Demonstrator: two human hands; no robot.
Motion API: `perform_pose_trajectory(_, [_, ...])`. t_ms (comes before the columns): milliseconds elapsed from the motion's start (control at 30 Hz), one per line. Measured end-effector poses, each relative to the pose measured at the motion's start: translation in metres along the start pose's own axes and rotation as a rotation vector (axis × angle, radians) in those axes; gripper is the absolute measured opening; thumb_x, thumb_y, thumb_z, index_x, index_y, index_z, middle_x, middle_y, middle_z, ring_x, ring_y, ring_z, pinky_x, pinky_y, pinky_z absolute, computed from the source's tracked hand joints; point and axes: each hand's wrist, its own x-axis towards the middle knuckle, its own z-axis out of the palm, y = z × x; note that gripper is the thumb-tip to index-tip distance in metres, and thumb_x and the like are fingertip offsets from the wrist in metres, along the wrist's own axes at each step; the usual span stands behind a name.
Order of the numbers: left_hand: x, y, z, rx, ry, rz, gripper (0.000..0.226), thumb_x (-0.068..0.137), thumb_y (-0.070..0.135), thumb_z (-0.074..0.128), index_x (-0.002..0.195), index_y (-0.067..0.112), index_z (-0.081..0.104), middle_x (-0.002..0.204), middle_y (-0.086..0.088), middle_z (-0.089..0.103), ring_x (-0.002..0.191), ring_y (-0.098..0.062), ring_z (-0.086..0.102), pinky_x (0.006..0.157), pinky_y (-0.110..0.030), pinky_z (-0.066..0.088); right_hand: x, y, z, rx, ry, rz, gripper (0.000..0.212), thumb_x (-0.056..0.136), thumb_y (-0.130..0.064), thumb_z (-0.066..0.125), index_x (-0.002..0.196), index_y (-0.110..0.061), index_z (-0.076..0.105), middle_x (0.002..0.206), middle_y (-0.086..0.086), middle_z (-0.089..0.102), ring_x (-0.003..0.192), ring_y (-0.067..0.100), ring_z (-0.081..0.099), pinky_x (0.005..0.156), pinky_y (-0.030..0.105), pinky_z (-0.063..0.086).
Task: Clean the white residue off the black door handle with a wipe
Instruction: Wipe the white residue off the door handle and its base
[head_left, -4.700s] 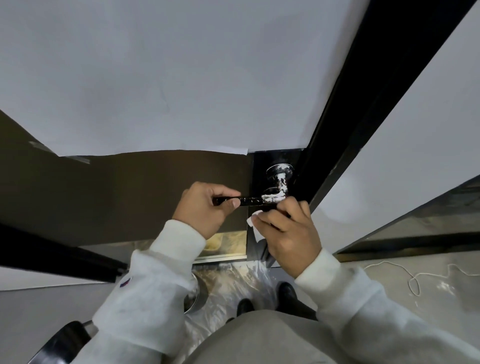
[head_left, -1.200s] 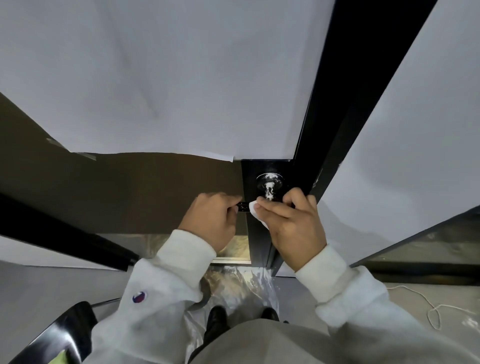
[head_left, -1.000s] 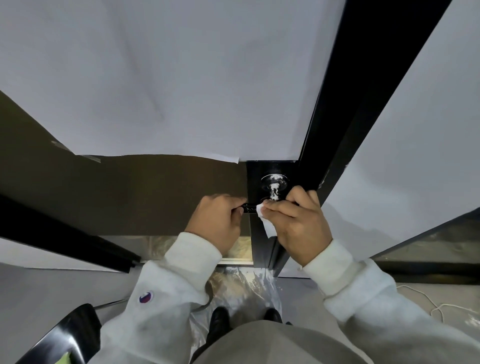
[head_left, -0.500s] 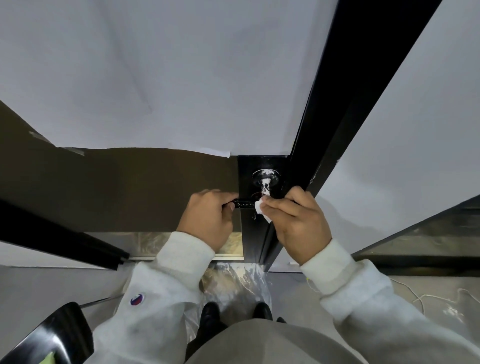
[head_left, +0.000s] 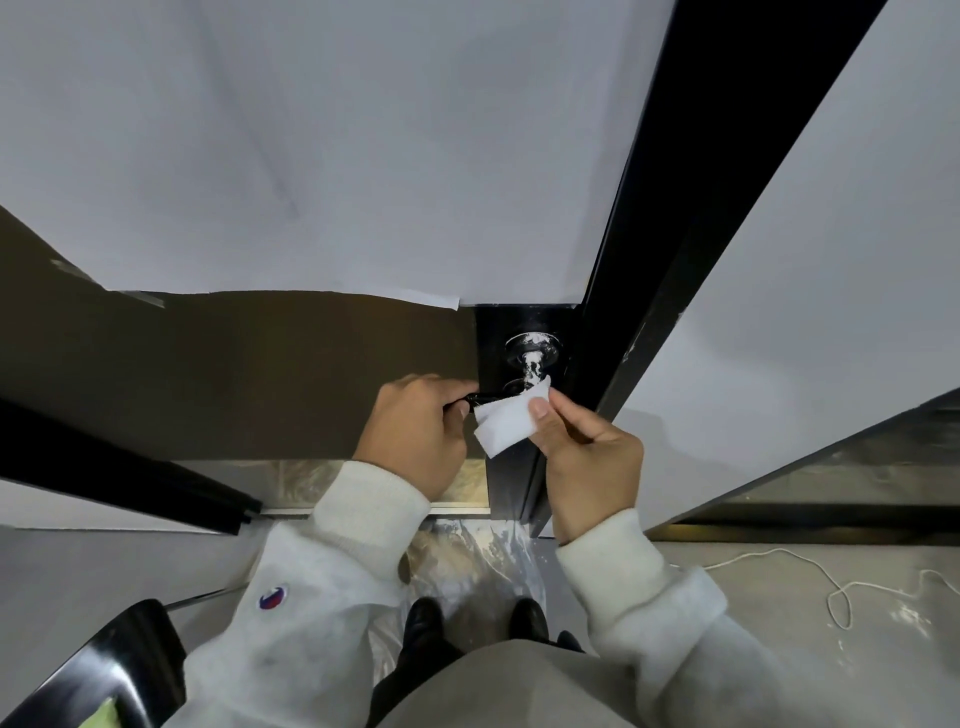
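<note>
The black door handle (head_left: 531, 358) sticks out of the door's black edge, with white residue on its round base and neck. Its lever runs left into my left hand (head_left: 418, 434), which is shut around the lever's end. My right hand (head_left: 587, 457) pinches a white wipe (head_left: 506, 423) between thumb and fingers. The wipe hangs open just below the handle's neck, its top corner touching the neck and covering part of the lever.
The brown door panel (head_left: 234, 374) lies to the left, white paper (head_left: 337, 156) taped above it. A black door frame (head_left: 691, 197) rises on the right. Plastic sheeting (head_left: 467, 566) covers the floor by my shoes. A white string (head_left: 831, 587) lies at the right, a black chair (head_left: 114, 670) bottom left.
My right hand has drawn back slightly from the lever and the wipe has unfolded, showing more of its white face. My left hand keeps its hold on the lever.
</note>
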Motion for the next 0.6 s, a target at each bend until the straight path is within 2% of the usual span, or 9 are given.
perform_pose_trajectory(100, [0.000,0.001,0.000,-0.018,0.007,0.006,0.030,0.089,0.003,0.058,0.108,0.018,0.075,0.090,-0.004,0.073,0.088,-0.022,0.061,0.079,-0.025,0.043,-0.003,-0.005,0.009,0.304,0.039,0.209,0.012,0.085,-0.005,0.075,0.097,-0.002,0.075,0.087,0.007,0.078,0.086,0.020,0.076,0.076,0.030,0.062])
perform_pose_trajectory(167, [0.000,0.000,0.001,-0.015,-0.002,0.012,0.028,0.088,0.002,0.058,0.103,0.018,0.076,0.082,-0.003,0.070,0.081,-0.021,0.057,0.073,-0.027,0.044,-0.002,-0.007,0.011,0.390,0.039,0.321,0.004,0.086,-0.005,0.072,0.089,-0.002,0.073,0.088,0.012,0.076,0.082,0.021,0.075,0.070,0.029,0.062])
perform_pose_trajectory(267, [0.000,0.000,0.000,-0.017,0.005,0.003,0.026,0.088,0.002,0.059,0.102,0.014,0.076,0.083,-0.005,0.070,0.082,-0.023,0.059,0.072,-0.025,0.040,-0.001,-0.009,0.005,0.468,-0.020,0.454,0.010,0.088,-0.008,0.070,0.090,0.002,0.071,0.092,0.015,0.074,0.081,0.021,0.072,0.066,0.026,0.061])
perform_pose_trajectory(333, [-0.001,0.002,-0.001,-0.024,0.010,0.002,0.027,0.088,0.001,0.059,0.106,0.014,0.076,0.087,-0.005,0.072,0.084,-0.023,0.060,0.075,-0.023,0.039,0.000,-0.010,0.000,0.410,-0.072,0.418,0.012,0.088,-0.009,0.070,0.091,0.003,0.071,0.088,0.015,0.074,0.077,0.021,0.072,0.065,0.025,0.061])
perform_pose_trajectory(467, [0.001,0.001,-0.001,-0.018,-0.007,0.017,0.029,0.087,0.001,0.057,0.101,0.019,0.076,0.087,-0.001,0.073,0.085,-0.020,0.060,0.074,-0.025,0.042,0.009,-0.013,0.001,0.056,-0.077,0.183,0.009,0.084,-0.013,0.078,0.083,-0.005,0.074,0.072,0.013,0.073,0.065,0.020,0.070,0.066,0.030,0.060])
perform_pose_trajectory(533, [0.001,0.001,-0.001,-0.019,-0.009,0.018,0.027,0.087,0.000,0.058,0.098,0.017,0.076,0.086,-0.003,0.072,0.085,-0.023,0.061,0.074,-0.030,0.046,0.011,-0.011,0.002,-0.007,-0.069,0.132,0.010,0.084,-0.016,0.079,0.080,-0.008,0.075,0.064,0.009,0.071,0.058,0.017,0.067,0.064,0.030,0.060])
perform_pose_trajectory(600, [0.000,0.001,-0.001,-0.021,-0.005,0.011,0.027,0.087,0.000,0.058,0.101,0.015,0.076,0.088,-0.004,0.073,0.087,-0.024,0.062,0.076,-0.028,0.046,0.011,-0.008,0.000,0.000,-0.084,0.116,0.011,0.084,-0.017,0.079,0.082,-0.007,0.076,0.061,0.008,0.069,0.056,0.016,0.064,0.061,0.029,0.057])
